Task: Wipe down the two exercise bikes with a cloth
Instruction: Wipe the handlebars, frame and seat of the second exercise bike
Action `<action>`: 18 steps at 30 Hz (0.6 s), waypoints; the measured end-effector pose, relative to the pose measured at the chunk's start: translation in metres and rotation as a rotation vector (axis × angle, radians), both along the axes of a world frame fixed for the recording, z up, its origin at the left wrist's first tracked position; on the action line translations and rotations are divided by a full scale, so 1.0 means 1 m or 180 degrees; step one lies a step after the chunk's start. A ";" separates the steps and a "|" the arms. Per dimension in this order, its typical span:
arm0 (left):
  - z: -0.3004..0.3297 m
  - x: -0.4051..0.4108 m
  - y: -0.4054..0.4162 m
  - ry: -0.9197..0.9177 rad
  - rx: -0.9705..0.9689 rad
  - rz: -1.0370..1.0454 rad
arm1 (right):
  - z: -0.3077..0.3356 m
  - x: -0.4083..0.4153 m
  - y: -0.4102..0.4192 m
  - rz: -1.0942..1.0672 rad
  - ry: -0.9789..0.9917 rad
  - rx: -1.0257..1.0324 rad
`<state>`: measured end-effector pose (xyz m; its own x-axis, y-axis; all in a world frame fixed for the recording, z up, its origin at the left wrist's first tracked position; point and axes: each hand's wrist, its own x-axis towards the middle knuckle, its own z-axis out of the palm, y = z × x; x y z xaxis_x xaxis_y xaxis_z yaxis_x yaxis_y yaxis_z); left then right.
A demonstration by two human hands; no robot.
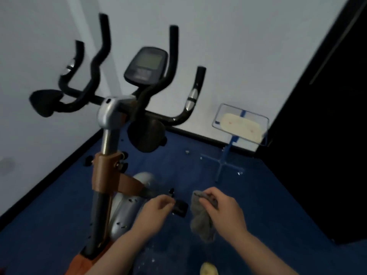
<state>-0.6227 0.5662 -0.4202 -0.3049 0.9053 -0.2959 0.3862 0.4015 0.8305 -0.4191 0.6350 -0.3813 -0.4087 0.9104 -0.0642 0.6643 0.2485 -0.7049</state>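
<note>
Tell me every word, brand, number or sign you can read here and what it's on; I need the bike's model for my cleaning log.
No text can be read.
Console on the exercise bike: grey screen blank, marks below it too blurred.
Clear tray stand: small red marks on the pale sheet, too blurred.
Grey cloth in the right hand: no label visible.

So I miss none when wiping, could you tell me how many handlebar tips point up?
4: far-left tip, tall left tip, tip right of the console, far-right tip. More may be hidden.
</note>
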 end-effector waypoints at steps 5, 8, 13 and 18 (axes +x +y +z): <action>0.038 -0.008 0.026 -0.0055 0.0405 0.1119 | 0.032 -0.015 0.064 0.0313 0.0835 -0.0282; 0.063 -0.010 0.031 -0.0188 0.0915 0.1894 | 0.069 -0.041 0.090 0.0505 0.1427 -0.0037; 0.096 -0.031 0.029 -0.0146 0.1447 0.2555 | 0.126 -0.111 0.102 0.1121 0.1866 0.1587; 0.107 -0.064 0.041 -0.0360 0.1680 0.2725 | 0.108 -0.161 0.095 0.2354 -0.0305 0.2084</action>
<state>-0.6871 0.6070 -0.3137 -0.9079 0.4190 0.0117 0.0485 0.0773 0.9958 -0.5798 0.7297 -0.2730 -0.9077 0.2958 0.2977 0.2319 0.9447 -0.2319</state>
